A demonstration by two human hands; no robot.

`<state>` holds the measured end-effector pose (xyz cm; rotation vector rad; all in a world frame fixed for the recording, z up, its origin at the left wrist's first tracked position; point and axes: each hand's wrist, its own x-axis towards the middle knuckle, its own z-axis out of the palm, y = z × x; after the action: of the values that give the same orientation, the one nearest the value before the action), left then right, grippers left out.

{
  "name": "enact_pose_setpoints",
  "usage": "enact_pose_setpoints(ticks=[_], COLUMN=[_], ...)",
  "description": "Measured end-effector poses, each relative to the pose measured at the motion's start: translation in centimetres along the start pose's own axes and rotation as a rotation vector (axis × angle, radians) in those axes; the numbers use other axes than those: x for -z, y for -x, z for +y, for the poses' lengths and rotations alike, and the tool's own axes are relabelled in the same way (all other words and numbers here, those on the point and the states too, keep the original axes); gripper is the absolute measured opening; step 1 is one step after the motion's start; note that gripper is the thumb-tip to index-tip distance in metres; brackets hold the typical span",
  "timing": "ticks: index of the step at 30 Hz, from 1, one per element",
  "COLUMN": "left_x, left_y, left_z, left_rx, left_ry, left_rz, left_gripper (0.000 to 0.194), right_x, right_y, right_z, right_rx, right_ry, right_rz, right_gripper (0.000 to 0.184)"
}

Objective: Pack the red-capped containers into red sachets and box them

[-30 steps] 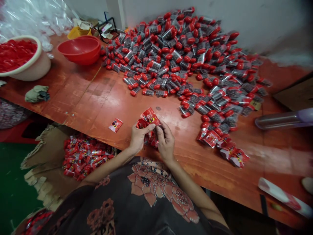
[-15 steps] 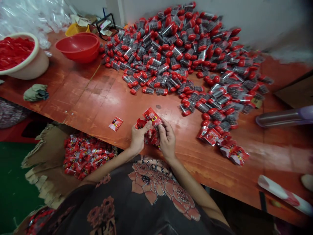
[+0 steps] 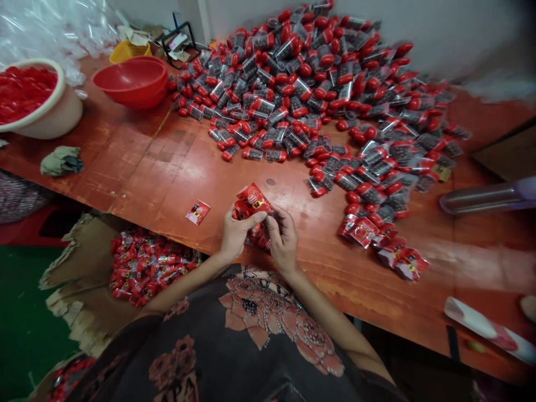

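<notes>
Several small red printed packets (image 3: 253,198) are bunched between my hands, over the near edge of the table. My left hand (image 3: 237,235) is closed on them, its thumb pressed across the front of the upper packet. My right hand (image 3: 283,239) pinches the right side of the bunch with thumb and fingers; its fingertips are partly hidden. To the left, a single red packet (image 3: 198,212) lies flat on the wood. A strip of crumpled red packets (image 3: 363,231) rests on the table to the right of my hands.
A large heap of clear tubes with red caps (image 3: 293,95) covers the table's back. Farther left stand a red bowl (image 3: 129,84) and a white tub (image 3: 62,111) of red pieces. Below the edge, a torn carton (image 3: 73,268) holds many red packets. A clear tube (image 3: 481,198) lies right.
The upper packet has shifted a little to the left and turned between my fingers. My right hand has moved slightly left, closer to my left thumb.
</notes>
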<state>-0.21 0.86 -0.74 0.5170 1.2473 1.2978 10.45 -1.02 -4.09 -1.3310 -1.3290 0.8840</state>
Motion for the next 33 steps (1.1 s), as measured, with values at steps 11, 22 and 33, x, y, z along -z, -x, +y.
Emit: enact_pose_setpoints(ticks=[11, 22, 33], left_x=[1.2, 1.4, 1.4], left_y=[-1.0, -1.0, -0.9], left_z=[0.5, 0.8, 1.5], left_rx=[0.022, 0.01, 0.038], left_ry=[-0.012, 0.082, -0.064], left_rz=[-0.092, -0.097, -0.206], left_gripper=[0.029, 0.028, 0.03], right_x=[1.1, 1.1, 1.0], right_y=[-0.3, -0.1, 0.3], right_z=[-0.8, -1.1, -0.5], right_rx=[-0.062, 0.05, 0.11], right_ry=[-0.129, -0.057, -0.045], right_rz=[-0.084, -0.085, -0.158], right_gripper=[0.036, 0.039, 0.05])
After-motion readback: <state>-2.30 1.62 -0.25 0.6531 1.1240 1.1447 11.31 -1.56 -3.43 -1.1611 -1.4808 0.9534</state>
